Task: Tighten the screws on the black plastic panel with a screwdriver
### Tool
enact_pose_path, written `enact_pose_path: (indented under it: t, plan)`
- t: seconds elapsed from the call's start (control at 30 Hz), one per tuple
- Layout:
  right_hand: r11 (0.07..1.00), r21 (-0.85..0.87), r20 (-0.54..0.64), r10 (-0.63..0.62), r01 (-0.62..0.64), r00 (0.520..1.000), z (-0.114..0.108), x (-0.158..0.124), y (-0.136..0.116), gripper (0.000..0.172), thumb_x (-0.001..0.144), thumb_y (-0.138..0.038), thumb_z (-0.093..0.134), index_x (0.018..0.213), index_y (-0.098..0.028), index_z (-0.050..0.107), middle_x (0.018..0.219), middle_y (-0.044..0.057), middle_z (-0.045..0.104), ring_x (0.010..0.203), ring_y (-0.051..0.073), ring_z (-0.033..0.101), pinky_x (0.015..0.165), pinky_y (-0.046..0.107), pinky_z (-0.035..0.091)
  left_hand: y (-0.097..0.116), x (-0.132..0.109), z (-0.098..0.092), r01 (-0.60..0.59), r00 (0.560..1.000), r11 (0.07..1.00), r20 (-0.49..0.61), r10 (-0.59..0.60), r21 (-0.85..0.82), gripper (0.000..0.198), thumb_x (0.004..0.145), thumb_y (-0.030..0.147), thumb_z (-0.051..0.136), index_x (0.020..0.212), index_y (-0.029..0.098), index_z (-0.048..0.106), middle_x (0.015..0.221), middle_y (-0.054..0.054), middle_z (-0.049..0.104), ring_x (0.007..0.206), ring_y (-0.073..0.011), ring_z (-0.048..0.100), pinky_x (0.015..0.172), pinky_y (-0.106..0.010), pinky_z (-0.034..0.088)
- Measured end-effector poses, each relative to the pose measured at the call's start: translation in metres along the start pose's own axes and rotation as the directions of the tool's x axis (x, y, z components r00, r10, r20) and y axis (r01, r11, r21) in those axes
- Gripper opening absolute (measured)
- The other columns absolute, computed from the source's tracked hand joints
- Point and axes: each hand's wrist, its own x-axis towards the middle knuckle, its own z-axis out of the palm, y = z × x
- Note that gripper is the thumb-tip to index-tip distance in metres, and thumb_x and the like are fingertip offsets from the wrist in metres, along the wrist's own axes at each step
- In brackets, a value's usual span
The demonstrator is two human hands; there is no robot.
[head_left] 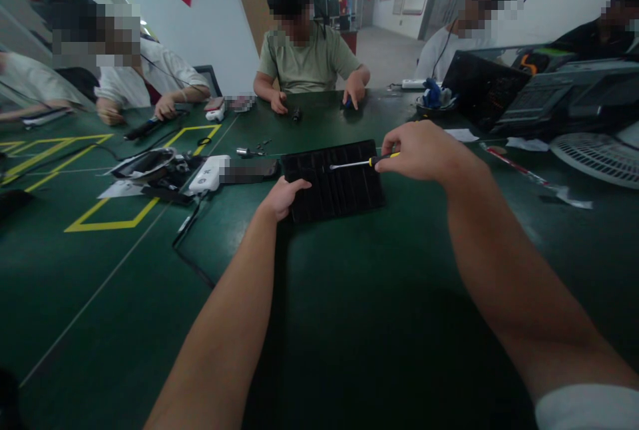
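Note:
My left hand (285, 198) grips the left edge of a flat black rectangular panel (344, 194) with raised ribs, thumb on top and the other fingers mostly hidden beneath. What kind of part it is I cannot make out. It is tilted over the green table. Between the closed fingers of my right hand (424, 150) is a screwdriver (352, 164) with a yellow and black handle. Its metal shaft lies almost level across the panel, pointing left. Whether the tip touches the panel is unclear.
Left of the panel are a white power strip (210, 174) with a cable, small metal parts (243, 152) and a cluttered tray (150, 167). A fan (599, 157) and black equipment (564, 94) stand at right. Several people sit around the table (379, 323); one person's hand (354, 89) rests opposite.

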Motion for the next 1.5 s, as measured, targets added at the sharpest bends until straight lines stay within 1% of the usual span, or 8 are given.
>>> enact_pose_path:
  t: [0.3, 0.53, 0.73, 0.93, 1.17, 1.5]
  plan:
    - [1.0, 0.0, 0.01, 0.009, -0.009, 1.0, -0.002, -0.0009, -0.0006, 0.03, 0.082, -0.05, 0.074, 0.094, -0.024, 0.082, 0.096, 0.01, 0.078, 0.094, 0.031, 0.07, 0.078, 0.041, 0.051, -0.0019, 0.0029, -0.0018, -0.008, 1.0, 1.0, 0.011, 0.008, 0.015, 0.042, 0.059, 0.025, 0.08, 0.099, 0.019, 0.069, 0.093, -0.008, 0.077, 0.096, -0.0311, 0.076, 0.093, -0.053, 0.062]
    - [1.0, -0.005, 0.009, 0.004, -0.004, 1.0, -0.0014, 0.0014, 0.0026, 0.031, 0.083, -0.051, 0.074, 0.096, -0.025, 0.083, 0.095, 0.011, 0.079, 0.092, 0.03, 0.071, 0.079, 0.041, 0.052, 0.0002, 0.0018, 0.0003, 0.002, 1.0, 1.0, 0.016, -0.002, 0.007, 0.041, 0.06, 0.024, 0.079, 0.1, 0.019, 0.069, 0.095, -0.007, 0.078, 0.1, -0.0329, 0.076, 0.093, -0.054, 0.063]
    - [1.0, -0.022, 0.05, 0.012, -0.011, 0.999, -0.0037, 0.0015, 0.002, 0.036, 0.086, -0.056, 0.07, 0.099, -0.024, 0.083, 0.097, 0.011, 0.079, 0.095, 0.031, 0.071, 0.08, 0.042, 0.052, -0.0013, 0.0019, -0.0001, 0.004, 1.0, 1.0, 0.01, -0.004, 0.008, 0.042, 0.061, 0.023, 0.078, 0.102, 0.019, 0.07, 0.095, -0.008, 0.078, 0.098, -0.0327, 0.077, 0.093, -0.055, 0.063]
    - [1.0, 0.003, 0.063, 0.027, -0.028, 0.998, -0.0036, 0.0023, 0.0006, 0.035, 0.087, -0.055, 0.07, 0.099, -0.024, 0.081, 0.094, 0.011, 0.078, 0.094, 0.031, 0.071, 0.081, 0.041, 0.051, -0.0016, 0.0025, -0.0012, 0.0, 1.0, 1.0, 0.015, 0.0, 0.014, 0.044, 0.06, 0.024, 0.079, 0.103, 0.02, 0.069, 0.095, -0.007, 0.078, 0.097, -0.0319, 0.077, 0.092, -0.054, 0.063]
    - [0.999, 0.004, 0.035, 0.032, -0.032, 0.999, -0.0029, 0.0001, -0.0008, 0.033, 0.086, -0.053, 0.07, 0.098, -0.025, 0.081, 0.096, 0.011, 0.078, 0.094, 0.03, 0.07, 0.08, 0.042, 0.052, -0.001, 0.002, -0.0007, -0.002, 1.0, 1.0, 0.019, 0.002, 0.014, 0.042, 0.06, 0.025, 0.079, 0.101, 0.02, 0.069, 0.095, -0.008, 0.078, 0.098, -0.0319, 0.076, 0.095, -0.053, 0.062]
    - [0.999, -0.002, 0.047, 0.036, -0.036, 0.998, -0.0008, 0.0009, -0.0034, 0.036, 0.087, -0.055, 0.067, 0.096, -0.024, 0.082, 0.094, 0.012, 0.078, 0.09, 0.03, 0.071, 0.076, 0.041, 0.052, -0.0023, 0.0039, -0.0024, -0.001, 1.0, 1.0, 0.02, 0.0, 0.03, 0.044, 0.061, 0.027, 0.079, 0.103, 0.019, 0.069, 0.096, -0.009, 0.078, 0.096, -0.0324, 0.076, 0.091, -0.053, 0.063]
